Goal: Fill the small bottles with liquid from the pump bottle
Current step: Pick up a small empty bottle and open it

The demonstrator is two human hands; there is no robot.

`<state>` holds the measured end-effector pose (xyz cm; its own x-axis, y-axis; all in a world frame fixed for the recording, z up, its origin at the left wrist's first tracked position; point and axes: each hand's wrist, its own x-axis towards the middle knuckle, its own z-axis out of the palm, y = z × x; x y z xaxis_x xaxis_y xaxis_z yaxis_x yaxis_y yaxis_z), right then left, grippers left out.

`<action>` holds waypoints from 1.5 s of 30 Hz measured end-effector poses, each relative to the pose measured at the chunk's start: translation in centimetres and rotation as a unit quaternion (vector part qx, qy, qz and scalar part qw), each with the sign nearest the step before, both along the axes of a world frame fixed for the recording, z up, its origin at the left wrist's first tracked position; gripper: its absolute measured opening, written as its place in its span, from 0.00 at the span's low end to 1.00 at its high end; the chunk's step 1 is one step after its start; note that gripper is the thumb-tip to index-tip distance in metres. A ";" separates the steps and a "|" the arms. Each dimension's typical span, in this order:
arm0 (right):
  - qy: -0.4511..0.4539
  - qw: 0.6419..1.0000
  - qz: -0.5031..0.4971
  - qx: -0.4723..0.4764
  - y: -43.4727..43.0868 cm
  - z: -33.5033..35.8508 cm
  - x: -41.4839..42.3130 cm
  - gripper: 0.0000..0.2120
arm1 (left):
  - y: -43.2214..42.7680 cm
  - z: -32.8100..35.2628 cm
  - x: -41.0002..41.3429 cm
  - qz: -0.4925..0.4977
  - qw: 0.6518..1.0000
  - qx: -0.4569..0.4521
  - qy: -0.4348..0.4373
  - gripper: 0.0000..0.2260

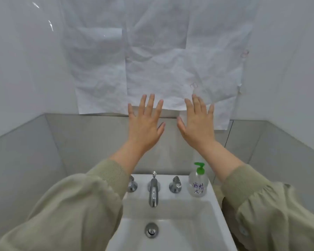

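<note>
– Two hands in the head view, both raised in front of the wall?

– Yes. The left hand (145, 124) and the right hand (198, 124) are side by side, backs toward the camera, fingers straight and spread. Neither holds anything.

– Do they touch the wall?

– I cannot tell. Their fingertips overlap the lower edge of the crumpled white paper sheets (152, 60) stuck to the wall.

– Where is the pump bottle?

– The pump bottle (198, 183) stands upright on the back ledge of the white sink (214, 194), at its right corner. It is clear, with a green pump head and purple handwriting on its side. Both hands are well apart from it, higher in the picture.

– What stands beside it?

– Just left of it is the right tap handle (175, 184), then the chrome faucet (153, 191) in the middle, then the left tap handle (132, 183), partly hidden by the left sleeve (76, 205).

– And in the basin?

– A round metal drain (151, 230) below the spout. The right sleeve (272, 205) is the same olive green as the left, pushed up on the forearm
</note>
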<state>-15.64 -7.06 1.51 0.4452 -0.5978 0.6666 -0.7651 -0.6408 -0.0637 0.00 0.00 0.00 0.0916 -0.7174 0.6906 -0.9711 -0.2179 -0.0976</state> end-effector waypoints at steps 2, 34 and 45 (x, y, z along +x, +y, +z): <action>0.000 1.000 -0.006 0.008 0.0 -1.2 0.3 0.33 | 0.0 -1.0 -0.1 0.004 1.000 0.017 0.021 0.29; -0.038 0.979 -0.125 0.154 8.7 -34.0 -9.5 0.24 | 8.1 -32.6 -12.3 -0.057 0.980 0.155 0.113 0.22; -0.246 0.948 -0.183 0.089 8.7 -32.7 -12.9 0.18 | 7.8 -33.5 -17.4 -0.096 0.962 0.186 0.174 0.26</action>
